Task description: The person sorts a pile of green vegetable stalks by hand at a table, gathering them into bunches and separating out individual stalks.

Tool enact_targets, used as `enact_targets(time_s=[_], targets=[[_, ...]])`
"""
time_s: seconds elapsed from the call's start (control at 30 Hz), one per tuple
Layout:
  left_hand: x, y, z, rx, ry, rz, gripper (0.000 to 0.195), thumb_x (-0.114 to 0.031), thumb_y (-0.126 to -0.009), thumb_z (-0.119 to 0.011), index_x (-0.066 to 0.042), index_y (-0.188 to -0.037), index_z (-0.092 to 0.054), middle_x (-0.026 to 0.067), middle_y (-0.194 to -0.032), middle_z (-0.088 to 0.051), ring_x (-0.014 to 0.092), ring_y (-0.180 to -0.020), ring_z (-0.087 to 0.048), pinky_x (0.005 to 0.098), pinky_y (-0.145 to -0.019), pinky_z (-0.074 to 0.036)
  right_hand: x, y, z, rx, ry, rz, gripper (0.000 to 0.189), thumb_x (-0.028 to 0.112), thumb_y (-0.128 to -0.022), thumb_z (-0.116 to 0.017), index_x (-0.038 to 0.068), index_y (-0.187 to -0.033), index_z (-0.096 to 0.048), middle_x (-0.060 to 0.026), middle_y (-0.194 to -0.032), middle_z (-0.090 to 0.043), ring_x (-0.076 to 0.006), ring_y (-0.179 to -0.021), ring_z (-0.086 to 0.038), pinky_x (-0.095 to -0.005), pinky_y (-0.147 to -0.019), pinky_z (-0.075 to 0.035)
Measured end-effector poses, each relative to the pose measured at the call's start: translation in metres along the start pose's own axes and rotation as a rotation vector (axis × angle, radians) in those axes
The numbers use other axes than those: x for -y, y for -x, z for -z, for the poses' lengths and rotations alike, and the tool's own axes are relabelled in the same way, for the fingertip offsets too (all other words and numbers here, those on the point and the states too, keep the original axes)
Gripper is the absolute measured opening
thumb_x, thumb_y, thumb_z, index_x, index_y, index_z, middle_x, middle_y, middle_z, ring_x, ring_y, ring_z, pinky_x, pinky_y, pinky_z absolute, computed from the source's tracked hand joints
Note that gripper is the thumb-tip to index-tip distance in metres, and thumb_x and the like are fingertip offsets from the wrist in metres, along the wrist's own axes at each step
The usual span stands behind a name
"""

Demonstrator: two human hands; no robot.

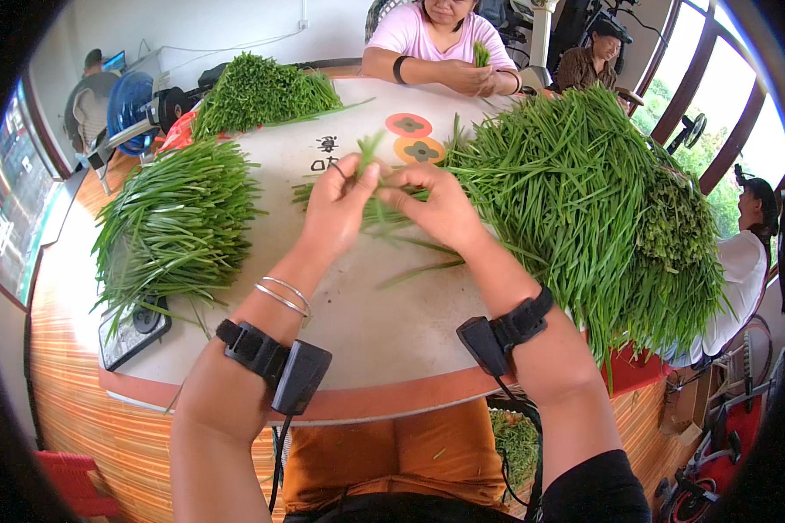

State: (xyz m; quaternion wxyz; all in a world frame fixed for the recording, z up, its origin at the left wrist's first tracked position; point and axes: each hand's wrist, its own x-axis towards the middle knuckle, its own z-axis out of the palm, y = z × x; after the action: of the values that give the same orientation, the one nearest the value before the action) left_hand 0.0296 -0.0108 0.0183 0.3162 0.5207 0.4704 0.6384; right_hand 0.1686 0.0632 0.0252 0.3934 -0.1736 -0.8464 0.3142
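Observation:
Near the middle of the table (pixel 392 320), my left hand (pixel 341 202) is closed on a small bunch of green leafy stalks (pixel 369 149), slightly blurred. The thumb and fingers of my right hand (pixel 432 199) are pinched at the lower side of that bunch; whether they grip a stalk is unclear. Loose stalks (pixel 425 267) lie beneath and beside my hands. A large heap of long green stalks (pixel 562 189) rises to the right. To the left lies a stacked pile of stalks (pixel 176 222), and another pile (pixel 258 95) stands at the far left.
A smartphone (pixel 131 335) lies at the table's left edge, partly under the pile. Across the table a person in pink (pixel 432 39) holds a small green bunch. Further people sit at right and far left. A blue fan (pixel 129 111) stands beyond the table, and a red stool (pixel 78 482) is at lower left.

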Motion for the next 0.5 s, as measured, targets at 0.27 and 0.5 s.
enact_targets(time_s=[0.27, 0.5], targets=[[-0.004, -0.006, 0.006, -0.225, 0.583, 0.116, 0.027, -0.033, -0.095, -0.033, -0.013, -0.078, -0.038, -0.0038, -0.061, -0.033, 0.008, -0.052, -0.035, 0.0226, -0.05, -0.036, -0.014, 0.0, 0.009, -0.107, 0.524, -0.115, 0.012, 0.006, -0.072, -0.061, 0.005, -0.083, -0.061, -0.0145, -0.076, -0.059, -0.0306, -0.079, -0.056, -0.0369, -0.075, -0.044], [-0.003, -0.006, 0.009, -0.303, 0.464, 0.179, 0.024, -0.033, -0.092, -0.044, -0.013, -0.077, -0.042, -0.0082, -0.054, -0.028, 0.002, -0.042, -0.022, 0.0184, -0.036, -0.016, -0.015, 0.004, 0.005, 0.261, 0.565, -0.066, 0.013, 0.009, -0.068, -0.066, 0.007, -0.081, -0.061, -0.0098, -0.089, -0.057, -0.0283, -0.091, -0.051, -0.0362, -0.081, -0.041]])
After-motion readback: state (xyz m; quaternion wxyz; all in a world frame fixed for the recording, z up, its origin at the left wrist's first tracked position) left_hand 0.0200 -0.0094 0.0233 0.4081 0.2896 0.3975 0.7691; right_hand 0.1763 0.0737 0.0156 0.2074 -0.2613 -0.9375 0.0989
